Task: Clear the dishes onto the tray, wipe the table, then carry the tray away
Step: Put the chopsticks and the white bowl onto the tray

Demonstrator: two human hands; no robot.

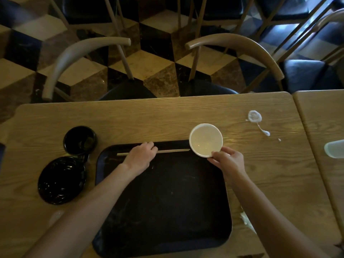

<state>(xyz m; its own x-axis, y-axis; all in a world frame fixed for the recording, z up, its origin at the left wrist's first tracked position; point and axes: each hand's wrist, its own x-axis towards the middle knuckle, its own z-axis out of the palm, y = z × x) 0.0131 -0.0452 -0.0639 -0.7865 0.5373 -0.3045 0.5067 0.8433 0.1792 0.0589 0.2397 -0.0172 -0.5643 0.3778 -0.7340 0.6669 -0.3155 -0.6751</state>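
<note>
**Bowl and chopsticks at the tray's far edge**

My right hand [228,161] is clamped on the near rim of the round white ceramic bowl [205,139], which sits over the far right corner of the dark rectangular plastic tray [167,229]. My left hand [142,155] is closed over the pale wooden chopsticks [173,151] lying along the tray's far edge. A small black bowl [80,139] and a round black plate [61,180] rest on the wooden bench [270,174] left of the tray. A white spill [254,116] lies to the far right.

2 wood chairs [83,58] behind table, checkered floor [154,58], clear container [334,149] rt edge.
</note>
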